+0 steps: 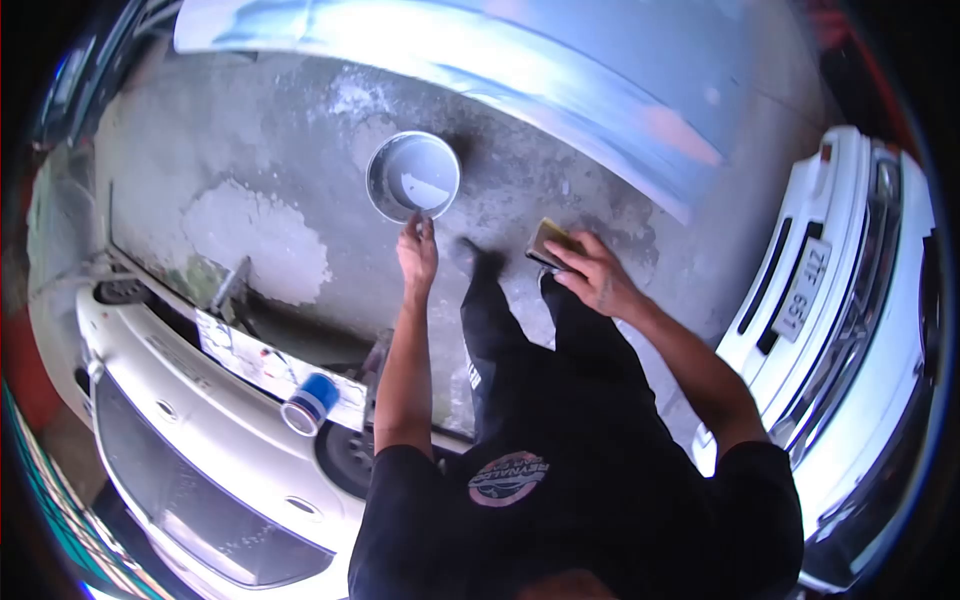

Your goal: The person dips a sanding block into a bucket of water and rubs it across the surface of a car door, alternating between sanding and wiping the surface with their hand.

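My left hand (pixel 418 252) is pinched on the near rim of a round metal bucket (pixel 377 190), whose inside shows greyish liquid with a bright reflection. To the right, my right hand (pixel 596 275) grips a flat sanding block (pixel 547 240), yellowish along its far edge and dark underneath. Its fingers lie over the top of the block, and the thumb is at the near side. The block is apart from the bucket, in front of my right leg.
A pale car panel (pixel 480 45) stretches across the far side. A white car (pixel 830 270) stands at right, another car (pixel 210 420) at left. Beside that one, a narrow board (pixel 235 342) carries a blue-and-white can (pixel 312 403). The concrete floor (pixel 300 120) has pale patches.
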### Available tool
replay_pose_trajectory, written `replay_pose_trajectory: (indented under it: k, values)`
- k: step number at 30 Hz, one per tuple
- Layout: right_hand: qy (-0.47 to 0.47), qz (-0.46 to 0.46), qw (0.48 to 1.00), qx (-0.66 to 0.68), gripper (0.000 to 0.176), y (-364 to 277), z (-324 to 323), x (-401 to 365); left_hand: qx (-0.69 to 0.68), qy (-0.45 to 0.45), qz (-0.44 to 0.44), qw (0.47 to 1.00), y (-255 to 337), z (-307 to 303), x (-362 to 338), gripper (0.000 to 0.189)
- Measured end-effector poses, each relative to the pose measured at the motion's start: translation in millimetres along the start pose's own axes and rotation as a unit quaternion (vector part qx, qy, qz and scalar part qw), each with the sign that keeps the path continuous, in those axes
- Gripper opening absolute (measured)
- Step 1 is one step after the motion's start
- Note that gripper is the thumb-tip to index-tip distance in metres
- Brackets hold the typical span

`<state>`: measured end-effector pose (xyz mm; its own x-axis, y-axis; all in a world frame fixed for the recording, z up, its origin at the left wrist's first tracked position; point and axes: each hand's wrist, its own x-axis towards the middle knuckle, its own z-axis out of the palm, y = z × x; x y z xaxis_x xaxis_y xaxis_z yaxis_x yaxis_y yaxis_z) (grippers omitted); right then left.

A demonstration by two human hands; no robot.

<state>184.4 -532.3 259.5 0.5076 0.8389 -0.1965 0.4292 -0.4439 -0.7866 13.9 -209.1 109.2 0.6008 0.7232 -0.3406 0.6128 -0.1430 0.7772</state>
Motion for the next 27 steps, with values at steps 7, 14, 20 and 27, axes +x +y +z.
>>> replay_pose_trajectory:
  k: [7, 14, 20, 27]
  values:
    - [-0.074, 0.231, 0.896, 0.371, 0.053, 75, 240, 196, 0.064, -0.009, 0.010, 0.998, -178, 49, 49, 0.034]
    - [-0.108, 0.307, 0.901, 0.288, 0.056, 228, 434, 448, 0.128, -0.006, 0.009, 0.992, -313, 95, 220, 0.036]
    - [-0.041, 0.229, 0.957, -0.172, 0.050, 372, 527, 501, 0.350, -0.078, -0.129, 0.924, -413, 189, 320, 0.052]
    - [-0.183, 0.367, 0.909, 0.073, 0.043, 361, 510, 489, 0.257, -0.278, -0.134, 0.916, -389, 163, 301, 0.039]
